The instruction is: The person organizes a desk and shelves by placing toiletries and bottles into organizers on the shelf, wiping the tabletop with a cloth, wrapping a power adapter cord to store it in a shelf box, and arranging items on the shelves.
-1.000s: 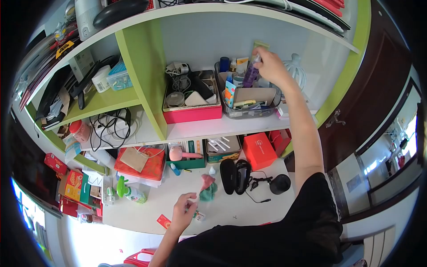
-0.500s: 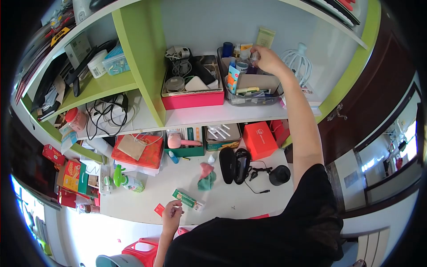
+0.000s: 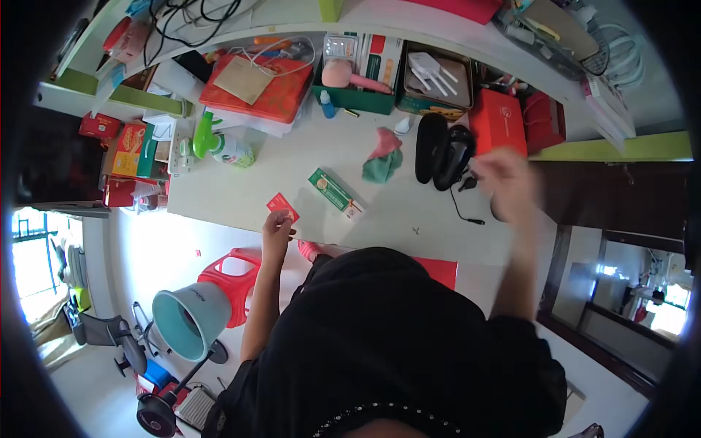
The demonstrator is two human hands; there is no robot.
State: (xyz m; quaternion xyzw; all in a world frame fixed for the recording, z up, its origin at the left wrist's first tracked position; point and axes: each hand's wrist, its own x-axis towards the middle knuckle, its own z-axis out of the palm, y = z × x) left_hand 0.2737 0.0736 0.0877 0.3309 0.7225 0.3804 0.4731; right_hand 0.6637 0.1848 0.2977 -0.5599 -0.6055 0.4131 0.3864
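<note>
My left hand (image 3: 276,225) is at the table's front edge with its fingers curled together. Its fingertips overlap the lower corner of a small red card (image 3: 280,202); anything inside them is hidden. To the right of the card lies a green and white box (image 3: 335,193), long and narrow. Smeared by motion, my right hand (image 3: 511,182) hangs over the right side of the table, so its fingers are unclear. Close beside it are an open black case (image 3: 432,148), a dark rounded device (image 3: 456,150) and a black cable (image 3: 464,212).
A pink and green cloth (image 3: 382,162) lies mid-table. At the left stands a green-topped spray bottle (image 3: 232,151). Along the back are a red folder (image 3: 266,98), a green box (image 3: 372,101), a tin (image 3: 434,102) and a red box (image 3: 499,124). Below the shelf edge (image 3: 409,33) headroom narrows.
My view has tilted down toward the table. My right hand has left the grey bin on the shelf and come down over the table's right side. My left hand has shifted left onto the red card's corner.
</note>
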